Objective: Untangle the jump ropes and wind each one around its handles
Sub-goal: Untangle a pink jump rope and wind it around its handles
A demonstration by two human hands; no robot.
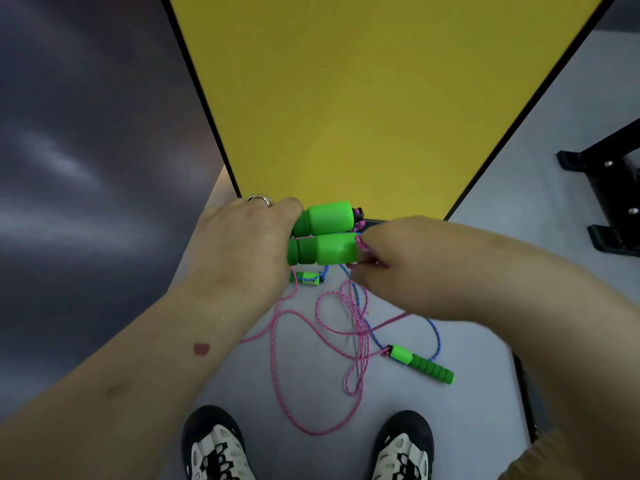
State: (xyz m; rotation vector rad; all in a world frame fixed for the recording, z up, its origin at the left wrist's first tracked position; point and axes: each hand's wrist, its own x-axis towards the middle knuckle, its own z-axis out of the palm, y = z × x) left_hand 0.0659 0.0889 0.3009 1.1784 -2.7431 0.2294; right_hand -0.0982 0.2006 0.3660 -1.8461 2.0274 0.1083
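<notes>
My left hand (242,244) grips two green foam handles (325,233) held side by side, pointing right. At their right ends my right hand (391,265) pinches the pink rope (363,249). From there the pink rope (277,368) hangs down and lies in loose loops on the grey floor. A blue rope (437,337) crosses the pink loops and runs to a third green handle (422,364) lying on the floor at the right. A fourth green handle (309,279) shows partly on the floor just below my left hand.
A yellow panel with a black edge (363,98) stands straight ahead. A black metal frame (609,192) sits at the right. My two shoes (214,445) are at the bottom, close to the rope loops. A dark wall fills the left.
</notes>
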